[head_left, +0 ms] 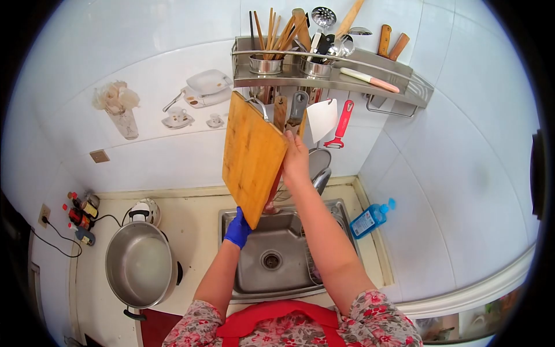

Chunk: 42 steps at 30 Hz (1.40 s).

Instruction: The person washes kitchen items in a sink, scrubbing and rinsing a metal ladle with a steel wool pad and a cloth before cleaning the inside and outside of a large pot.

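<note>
A wooden cutting board [253, 156] is held up at a tilt above the sink [272, 243], just below the wall rack. My left hand [237, 229], in a blue glove, grips its lower corner; most of those fingers are behind the wood. Bare of any glove, my right hand [296, 157] is closed on the board's right edge near the top. A metal handle or hook shows at the board's upper edge. Right behind my right hand hang utensils with wooden and grey handles, partly hidden by the board and fingers.
A steel rack [324, 72] holds chopsticks, ladles and knives. A white scraper [322, 120] and a red peeler [342, 124] hang below. A blue soap bottle [370, 220] stands right of the sink; a large pot [141, 263] and several sauce bottles [81, 217] stand left.
</note>
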Each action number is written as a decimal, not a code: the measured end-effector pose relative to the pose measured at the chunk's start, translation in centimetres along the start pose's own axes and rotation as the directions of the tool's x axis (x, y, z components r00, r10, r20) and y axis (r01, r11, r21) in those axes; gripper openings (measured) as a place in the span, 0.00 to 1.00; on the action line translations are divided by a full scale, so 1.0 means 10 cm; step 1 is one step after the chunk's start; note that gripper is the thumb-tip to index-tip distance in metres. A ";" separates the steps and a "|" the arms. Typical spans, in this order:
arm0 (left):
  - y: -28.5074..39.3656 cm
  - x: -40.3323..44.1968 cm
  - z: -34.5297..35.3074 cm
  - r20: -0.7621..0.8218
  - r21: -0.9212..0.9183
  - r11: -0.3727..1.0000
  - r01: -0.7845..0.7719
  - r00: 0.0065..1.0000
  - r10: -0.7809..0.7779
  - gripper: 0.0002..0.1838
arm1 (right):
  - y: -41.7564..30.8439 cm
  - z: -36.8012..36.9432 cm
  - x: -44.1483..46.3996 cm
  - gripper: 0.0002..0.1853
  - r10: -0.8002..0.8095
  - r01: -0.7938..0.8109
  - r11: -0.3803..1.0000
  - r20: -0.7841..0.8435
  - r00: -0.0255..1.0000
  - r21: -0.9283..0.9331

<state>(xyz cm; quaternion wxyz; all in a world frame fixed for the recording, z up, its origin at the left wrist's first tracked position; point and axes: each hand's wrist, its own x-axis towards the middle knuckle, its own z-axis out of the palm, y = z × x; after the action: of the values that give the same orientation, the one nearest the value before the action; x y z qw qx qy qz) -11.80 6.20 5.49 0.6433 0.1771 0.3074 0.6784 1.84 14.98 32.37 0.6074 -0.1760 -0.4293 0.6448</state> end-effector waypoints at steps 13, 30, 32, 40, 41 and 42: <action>-0.15 0.20 -0.17 -0.075 0.039 0.999 0.032 0.997 -0.029 0.29 | 0.06 -0.29 0.16 0.16 0.133 -0.133 0.991 0.003 0.991 0.007; -0.12 0.44 0.60 -0.284 0.352 0.912 0.210 0.953 -0.110 0.17 | 0.06 -0.72 0.34 0.18 0.144 -0.127 0.945 0.034 0.989 -0.300; -0.12 0.47 0.65 -0.275 0.367 0.907 0.209 0.955 -0.109 0.17 | -0.02 -0.67 0.26 0.18 0.147 -0.137 0.928 0.001 0.989 -0.345; -0.09 0.53 0.71 -0.302 0.451 0.855 0.255 0.945 -0.123 0.18 | -0.01 -0.86 0.25 0.16 0.170 -0.107 0.835 0.068 0.983 -0.540; -0.11 0.53 0.70 -0.309 0.447 0.856 0.260 0.943 -0.126 0.18 | -0.02 -0.87 0.22 0.16 0.164 -0.080 0.814 0.096 0.982 -0.575; -0.10 0.52 0.70 -0.349 0.467 0.834 0.293 0.928 -0.131 0.17 | -0.05 -0.88 0.18 0.16 0.174 -0.088 0.813 0.096 0.980 -0.575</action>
<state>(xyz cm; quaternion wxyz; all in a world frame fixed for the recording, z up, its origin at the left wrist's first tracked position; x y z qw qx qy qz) -7.12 12.63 9.30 0.5903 0.1999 0.5890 0.5145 8.33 19.64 28.26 0.4488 -0.3311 -0.6312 0.5390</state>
